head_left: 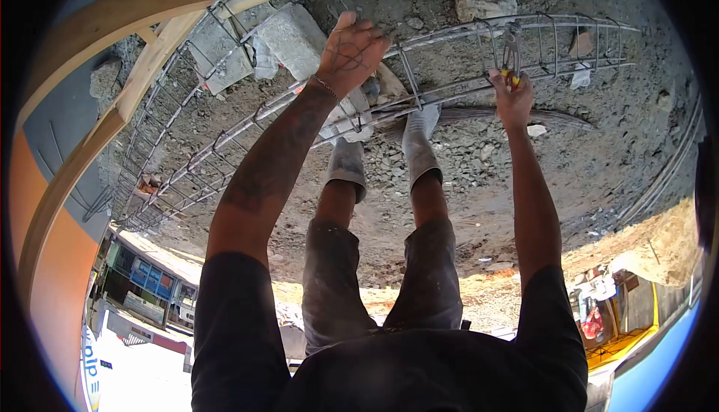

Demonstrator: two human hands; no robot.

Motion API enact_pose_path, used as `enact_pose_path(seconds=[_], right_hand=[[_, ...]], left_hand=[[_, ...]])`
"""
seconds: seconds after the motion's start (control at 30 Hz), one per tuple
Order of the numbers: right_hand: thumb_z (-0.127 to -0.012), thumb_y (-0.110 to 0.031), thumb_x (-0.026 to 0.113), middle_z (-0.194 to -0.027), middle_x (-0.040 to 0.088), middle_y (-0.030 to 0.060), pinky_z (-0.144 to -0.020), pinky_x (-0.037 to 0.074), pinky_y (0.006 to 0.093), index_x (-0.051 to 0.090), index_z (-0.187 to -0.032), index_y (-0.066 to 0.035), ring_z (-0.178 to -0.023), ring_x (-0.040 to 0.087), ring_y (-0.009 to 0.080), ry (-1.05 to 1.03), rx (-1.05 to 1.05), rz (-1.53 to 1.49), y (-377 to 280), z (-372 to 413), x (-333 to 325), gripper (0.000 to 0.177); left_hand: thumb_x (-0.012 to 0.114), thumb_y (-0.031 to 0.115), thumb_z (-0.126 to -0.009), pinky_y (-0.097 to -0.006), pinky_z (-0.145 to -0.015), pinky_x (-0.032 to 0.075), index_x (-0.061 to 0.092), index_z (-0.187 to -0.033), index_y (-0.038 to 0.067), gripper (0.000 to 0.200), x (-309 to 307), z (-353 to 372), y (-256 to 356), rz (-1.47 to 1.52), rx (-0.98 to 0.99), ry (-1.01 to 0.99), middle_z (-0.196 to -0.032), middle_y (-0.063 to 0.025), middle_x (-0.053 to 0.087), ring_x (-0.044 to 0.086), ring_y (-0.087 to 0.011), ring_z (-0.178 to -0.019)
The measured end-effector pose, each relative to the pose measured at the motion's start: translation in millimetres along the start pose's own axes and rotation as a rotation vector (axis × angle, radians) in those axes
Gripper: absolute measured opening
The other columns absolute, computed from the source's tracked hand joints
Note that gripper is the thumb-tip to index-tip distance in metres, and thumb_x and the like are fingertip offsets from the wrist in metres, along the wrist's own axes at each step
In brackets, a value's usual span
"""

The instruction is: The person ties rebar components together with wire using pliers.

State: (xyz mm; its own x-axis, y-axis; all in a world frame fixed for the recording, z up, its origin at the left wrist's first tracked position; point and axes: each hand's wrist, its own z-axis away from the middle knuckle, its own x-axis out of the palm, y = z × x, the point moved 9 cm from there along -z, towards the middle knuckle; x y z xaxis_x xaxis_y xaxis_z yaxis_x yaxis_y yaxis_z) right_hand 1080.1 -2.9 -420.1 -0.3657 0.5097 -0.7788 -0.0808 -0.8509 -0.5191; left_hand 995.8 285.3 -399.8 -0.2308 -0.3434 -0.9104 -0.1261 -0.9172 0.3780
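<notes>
Two hands work a rebar cage (556, 45) lying lengthwise, left to right, across rubble ground (599, 157) before the person's feet. The right hand (513, 101) has its grip closed on yellow-handled pliers (511, 52), nose at a stirrup; the left hand (352, 52), further along, appears to clasp an upper bar.

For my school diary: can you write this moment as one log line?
left hand: on rebar cage | right hand: holds pliers against it
</notes>
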Motion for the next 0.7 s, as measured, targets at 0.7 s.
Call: enact_pose_path(seconds=[0.7], right_hand=[[-0.085,-0.019,0.047,-0.087,0.057,0.0107,-0.079,0.048,0.0404,0.049,-0.095,-0.002,-0.087,0.059,0.0227,-0.919,0.854,-0.39,-160,146,67,0.02]], left_hand=[[0.061,0.01,-0.068,-0.0382,-0.072,0.034,0.056,-0.079,0.013,0.012,-22,27,4,0.416,-0.191,0.385,-0.067,-0.0053,0.052,0.053,-0.0232,-0.064]])
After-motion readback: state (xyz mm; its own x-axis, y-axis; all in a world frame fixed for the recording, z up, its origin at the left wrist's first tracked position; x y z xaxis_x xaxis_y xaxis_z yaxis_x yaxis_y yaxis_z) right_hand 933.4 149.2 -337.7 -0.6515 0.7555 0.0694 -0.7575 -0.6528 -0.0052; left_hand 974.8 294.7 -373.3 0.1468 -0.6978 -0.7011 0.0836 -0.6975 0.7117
